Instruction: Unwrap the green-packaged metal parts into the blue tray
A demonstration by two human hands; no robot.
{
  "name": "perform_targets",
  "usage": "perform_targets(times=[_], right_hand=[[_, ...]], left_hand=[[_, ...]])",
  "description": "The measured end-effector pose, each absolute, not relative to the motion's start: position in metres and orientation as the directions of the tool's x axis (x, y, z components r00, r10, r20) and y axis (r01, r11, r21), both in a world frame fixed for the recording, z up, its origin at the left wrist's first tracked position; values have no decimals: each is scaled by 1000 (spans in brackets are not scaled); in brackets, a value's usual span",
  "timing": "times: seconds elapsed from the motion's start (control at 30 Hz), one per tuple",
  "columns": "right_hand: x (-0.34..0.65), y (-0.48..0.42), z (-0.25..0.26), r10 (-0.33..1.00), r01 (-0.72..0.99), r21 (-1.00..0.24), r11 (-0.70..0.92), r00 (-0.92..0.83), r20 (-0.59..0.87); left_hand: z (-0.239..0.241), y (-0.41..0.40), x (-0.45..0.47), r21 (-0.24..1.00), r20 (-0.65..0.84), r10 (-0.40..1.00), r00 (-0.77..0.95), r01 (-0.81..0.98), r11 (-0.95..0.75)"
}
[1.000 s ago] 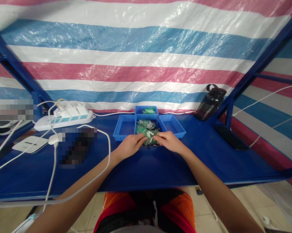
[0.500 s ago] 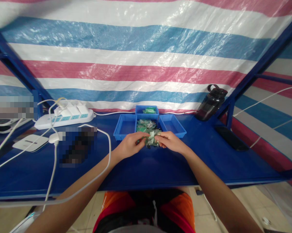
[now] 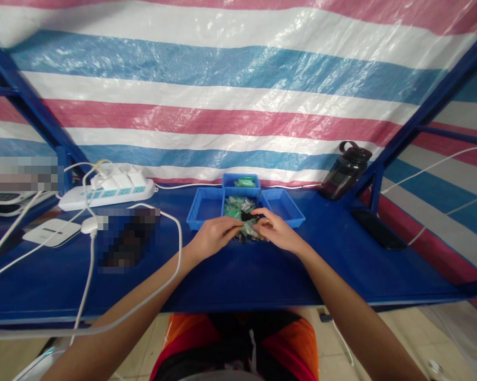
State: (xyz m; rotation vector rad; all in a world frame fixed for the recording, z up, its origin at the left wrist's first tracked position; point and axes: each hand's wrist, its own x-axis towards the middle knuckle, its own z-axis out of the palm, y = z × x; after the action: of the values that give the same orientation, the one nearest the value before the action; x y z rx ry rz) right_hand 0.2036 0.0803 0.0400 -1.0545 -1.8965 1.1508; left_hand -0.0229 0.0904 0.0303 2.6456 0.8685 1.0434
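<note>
My left hand (image 3: 218, 235) comes in from the left, thumb and fingertips pinched on the edge of a small clear plastic bag (image 3: 248, 228). The bag's contents are blurred. My right hand (image 3: 277, 231) is at the bag's right side, its index finger stretched out and apart from the thumb. A small yellowish spot shows by its fingers, too small to name. Beneath and behind the bag lies a pile of green and clear packets (image 3: 234, 208) with small black parts (image 3: 242, 239). My hands hide part of this pile.
Blue trays stand on the left (image 3: 194, 209), at the right (image 3: 296, 211) and at the back (image 3: 240, 176), the back one holding green packets (image 3: 245, 183). A power strip (image 3: 103, 197) with white cables lies left. A dark bottle (image 3: 345, 172) and a black flat object (image 3: 377, 228) are right.
The right index finger has lifted away from the bag and spread from the thumb. The bag, earlier stretched flat between both hands, now looks crumpled. My left hand has barely moved.
</note>
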Motion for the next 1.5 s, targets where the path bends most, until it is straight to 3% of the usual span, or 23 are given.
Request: perform_targets(times=[0.2,0.4,0.63,0.87,1.3,1.5], right_hand=[[207,82,39,851,247,-928,277,-512,118],[211,79,42,808,200,-945,261,-581,100],[208,83,39,821,398,-853,339,-567,62],[207,82,33,783,518,-779,352,-620,-58],[205,84,29,825,640,-682,353,-557,-97],[205,78,38,783,475,-830,293,-617,-77]], left_hand=[[34,88,-23,376,547,619,563,495,-783],[40,85,-22,438,406,715,569,566,-699],[43,82,-19,554,251,708,660,501,-664],[41,81,-16,580,166,609,775,423,-696],[34,83,-14,591,271,546,793,311,-744],[40,78,-11,611,314,546,777,274,-742]])
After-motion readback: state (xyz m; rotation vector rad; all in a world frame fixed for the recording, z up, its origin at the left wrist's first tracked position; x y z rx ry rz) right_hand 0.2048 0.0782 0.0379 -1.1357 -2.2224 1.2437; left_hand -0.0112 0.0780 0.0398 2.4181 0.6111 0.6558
